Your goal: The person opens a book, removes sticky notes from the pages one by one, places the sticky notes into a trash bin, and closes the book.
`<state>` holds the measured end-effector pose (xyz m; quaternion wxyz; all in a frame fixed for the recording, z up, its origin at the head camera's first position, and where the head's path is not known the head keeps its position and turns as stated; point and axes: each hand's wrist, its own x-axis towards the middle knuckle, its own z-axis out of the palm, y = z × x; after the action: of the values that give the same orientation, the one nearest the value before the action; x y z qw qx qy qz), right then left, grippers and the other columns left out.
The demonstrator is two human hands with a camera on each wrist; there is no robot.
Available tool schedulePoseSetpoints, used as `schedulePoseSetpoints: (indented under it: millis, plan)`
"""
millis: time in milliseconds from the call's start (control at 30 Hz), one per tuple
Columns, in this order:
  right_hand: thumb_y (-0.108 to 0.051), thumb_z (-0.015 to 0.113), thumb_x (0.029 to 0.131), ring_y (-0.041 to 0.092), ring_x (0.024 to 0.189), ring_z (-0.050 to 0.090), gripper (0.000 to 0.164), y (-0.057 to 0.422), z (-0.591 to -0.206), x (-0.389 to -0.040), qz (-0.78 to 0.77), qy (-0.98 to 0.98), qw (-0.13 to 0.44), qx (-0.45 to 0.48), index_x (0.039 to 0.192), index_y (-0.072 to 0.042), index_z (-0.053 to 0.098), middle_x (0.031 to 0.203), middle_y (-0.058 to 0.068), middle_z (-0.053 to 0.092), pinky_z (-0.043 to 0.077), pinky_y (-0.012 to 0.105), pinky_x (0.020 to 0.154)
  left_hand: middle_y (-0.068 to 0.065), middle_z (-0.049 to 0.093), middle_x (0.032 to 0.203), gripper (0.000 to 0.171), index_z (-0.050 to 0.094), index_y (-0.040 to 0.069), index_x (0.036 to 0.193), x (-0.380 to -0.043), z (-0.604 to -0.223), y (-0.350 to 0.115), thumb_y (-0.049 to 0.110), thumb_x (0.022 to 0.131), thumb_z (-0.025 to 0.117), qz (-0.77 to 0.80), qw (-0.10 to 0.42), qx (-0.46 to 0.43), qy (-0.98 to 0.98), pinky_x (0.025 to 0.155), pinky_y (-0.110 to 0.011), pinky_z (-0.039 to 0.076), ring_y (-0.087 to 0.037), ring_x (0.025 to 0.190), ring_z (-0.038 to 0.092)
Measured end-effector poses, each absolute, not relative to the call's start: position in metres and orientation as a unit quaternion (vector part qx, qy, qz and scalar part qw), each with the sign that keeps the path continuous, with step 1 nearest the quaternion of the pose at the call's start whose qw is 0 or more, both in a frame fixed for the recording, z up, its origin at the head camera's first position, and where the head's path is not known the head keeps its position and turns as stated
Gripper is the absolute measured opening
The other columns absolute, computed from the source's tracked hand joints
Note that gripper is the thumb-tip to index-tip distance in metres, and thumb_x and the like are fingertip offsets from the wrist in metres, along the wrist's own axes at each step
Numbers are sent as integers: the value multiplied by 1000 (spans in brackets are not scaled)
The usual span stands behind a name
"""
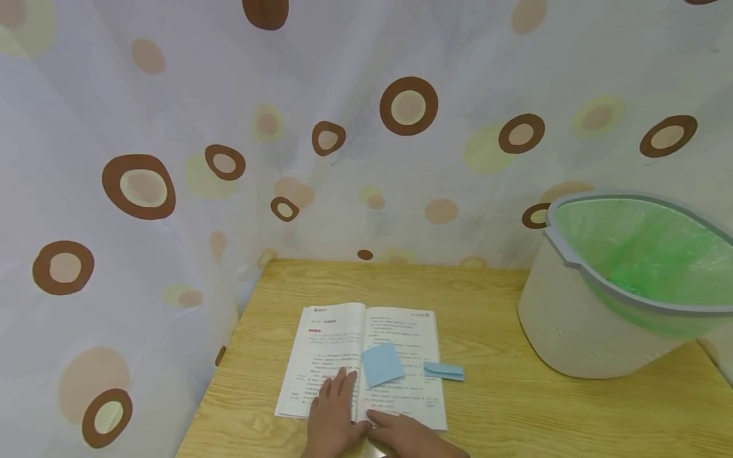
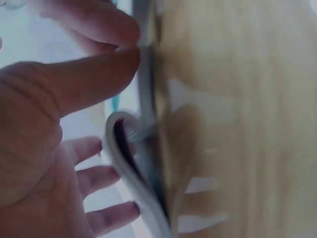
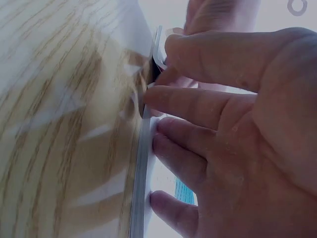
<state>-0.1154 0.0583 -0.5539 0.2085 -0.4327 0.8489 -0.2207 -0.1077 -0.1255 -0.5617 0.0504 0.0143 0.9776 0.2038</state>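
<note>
An open book point(image 1: 338, 343) with printed pages lies on the table. My left hand point(image 1: 332, 413) rests on its left page, fingers straight and spread. Low on the right page, by the spine, is my right hand point(image 1: 412, 437), its fingers extended onto the paper. The two thumbs come close together at the book's bottom edge point(image 3: 139, 173). In the left wrist view, a page edge point(image 2: 143, 198) bows up near the spine. A light blue square of paper point(image 1: 382, 364) lies on the right page beside the spine. A folded blue paper strip point(image 1: 443, 371) sticks out past the right page edge.
A large pale bin point(image 1: 572, 331) with a grey rim and green liner stands at the right of the wooden table point(image 1: 275, 286). Behind and to the left hangs a white sheet point(image 1: 366, 191) patterned with brown and yellow spots.
</note>
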Motion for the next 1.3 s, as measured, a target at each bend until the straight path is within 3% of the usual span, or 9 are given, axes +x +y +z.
schedulePoseSetpoints:
  millis: [200, 533, 733, 900, 1100, 1200, 1300]
  plan:
    - [-57, 56, 87, 23, 122, 55, 49, 61, -555, -116, -242, 845, 213, -427, 117, -19, 66, 143, 9, 51, 51, 41, 97, -20, 37, 150, 88, 38, 9, 142, -106, -563, -121, 39, 69, 78, 225, 45, 6, 973, 101, -71, 32, -49, 133, 32]
    - [-55, 59, 86, 24, 125, 53, 48, 63, -558, -119, -259, 838, 232, -420, 116, -19, 67, 143, 9, 51, 49, 41, 100, -18, 30, 153, 90, 38, 9, 141, -106, -574, -116, 56, 71, 69, 208, 24, 2, 978, 99, -71, 34, -47, 133, 33]
    - [-55, 59, 87, 27, 124, 53, 52, 66, -554, -118, -263, 836, 200, -438, 118, -15, 65, 140, 13, 52, 49, 41, 100, -20, 30, 153, 90, 39, 9, 141, -107, -573, -114, 55, 70, 73, 203, 31, -3, 979, 98, -73, 33, -48, 133, 33]
    - [-59, 58, 85, 26, 124, 53, 56, 67, -549, -114, -284, 843, 206, -409, 122, -17, 62, 137, 9, 55, 48, 44, 101, -20, 31, 153, 89, 41, 10, 140, -107, -570, -113, 49, 69, 76, 197, 40, -10, 980, 99, -73, 33, -47, 133, 33]
    - [-37, 52, 97, 15, 108, 59, 32, 79, -537, -113, -380, 831, 197, -355, 117, -14, 63, 114, -1, 66, 52, 40, 92, -19, 31, 154, 89, 41, 10, 141, -104, -565, -112, 44, 68, 78, 215, 42, -19, 976, 100, -73, 30, -48, 134, 31]
    - [-31, 53, 97, 11, 103, 58, 23, 89, -529, -117, -412, 843, 154, -309, 109, -15, 65, 107, -5, 65, 51, 40, 89, -18, 30, 154, 91, 39, 11, 141, -106, -566, -112, 46, 67, 78, 220, 48, -24, 974, 101, -73, 29, -47, 135, 30]
    - [-22, 59, 94, 12, 100, 58, 13, 100, -522, -124, -409, 873, 72, -255, 103, -16, 65, 103, -8, 65, 52, 41, 86, -17, 29, 155, 93, 38, 12, 142, -108, -566, -111, 48, 67, 78, 219, 57, -32, 973, 102, -73, 28, -46, 136, 29]
